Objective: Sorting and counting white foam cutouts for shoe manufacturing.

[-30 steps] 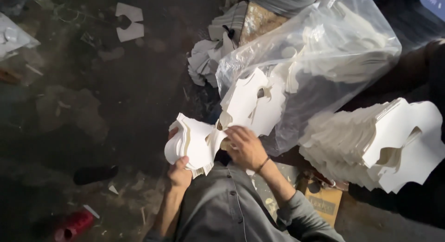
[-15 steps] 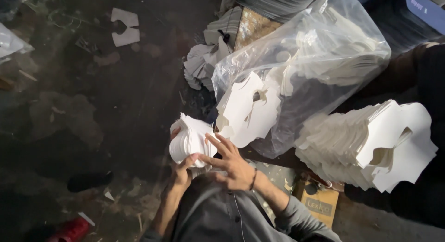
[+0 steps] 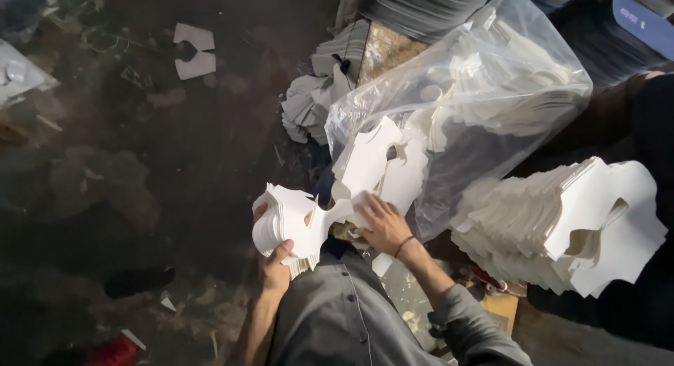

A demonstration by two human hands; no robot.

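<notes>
Just beyond the right hand (image 3: 382, 225), white cut-outs (image 3: 379, 166) spill from the clear bag (image 3: 491, 92).
Its fingers lie spread on them; the left hand (image 3: 270, 250), fingers curled, grips a stack of cut-outs (image 3: 291, 222).

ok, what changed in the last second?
The right hand slid off the stack of white cutouts and now lies flat on the loose sheets by the clear bag. The left hand keeps its grip under the stack. The bag and the big pile on the right stayed put.
</notes>
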